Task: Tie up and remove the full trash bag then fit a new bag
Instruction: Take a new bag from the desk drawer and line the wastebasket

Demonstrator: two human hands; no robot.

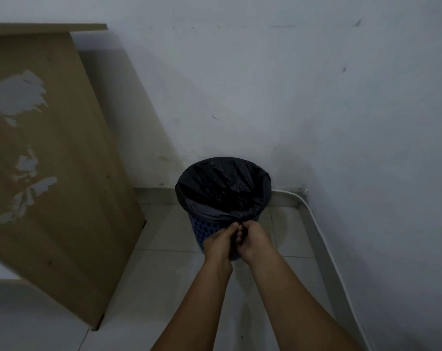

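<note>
A blue perforated trash bin (204,230) stands on the tiled floor against the wall. A black trash bag (222,184) lines it, its edge folded over the rim. On the near side the bag's slack is gathered into a bunch below the rim. My left hand (221,241) and my right hand (253,239) meet at that bunch, fingers closed on the black plastic. Whatever is inside the bag is too dark to make out.
A worn wooden desk side panel (50,160) stands to the left of the bin. A white cable duct (323,249) runs along the base of the right wall. Pale floor tiles (164,274) lie in front of the bin.
</note>
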